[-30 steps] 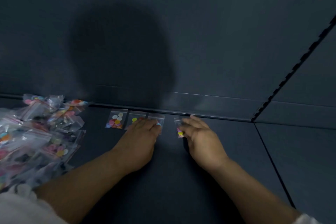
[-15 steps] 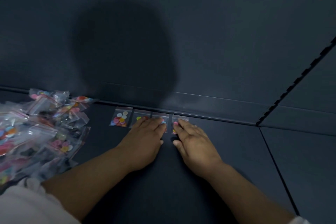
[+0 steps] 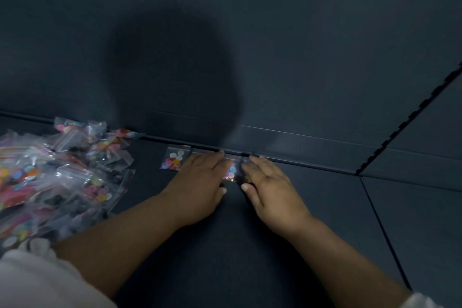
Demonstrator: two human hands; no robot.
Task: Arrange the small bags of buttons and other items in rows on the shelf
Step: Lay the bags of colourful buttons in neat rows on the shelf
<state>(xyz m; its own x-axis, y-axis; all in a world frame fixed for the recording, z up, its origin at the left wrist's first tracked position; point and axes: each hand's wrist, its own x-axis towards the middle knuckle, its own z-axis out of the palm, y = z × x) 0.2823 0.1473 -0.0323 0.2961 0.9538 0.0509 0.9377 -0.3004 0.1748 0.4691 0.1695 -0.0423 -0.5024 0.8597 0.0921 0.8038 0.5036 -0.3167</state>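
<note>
On the dark grey shelf point(image 3: 287, 245), both hands lie palm down along its back edge. The left hand point(image 3: 200, 182) and the right hand point(image 3: 270, 190), fingers flat and grasping nothing, press a row of small clear plastic bags of coloured buttons point(image 3: 175, 160). A heap of unsorted clear bags point(image 3: 57, 172) lies toward the left edge.

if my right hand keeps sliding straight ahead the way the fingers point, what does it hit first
Probably the raised back ledge of the shelf: the right hand lies flat on a small bag, fingertips almost at that ledge already.
</note>
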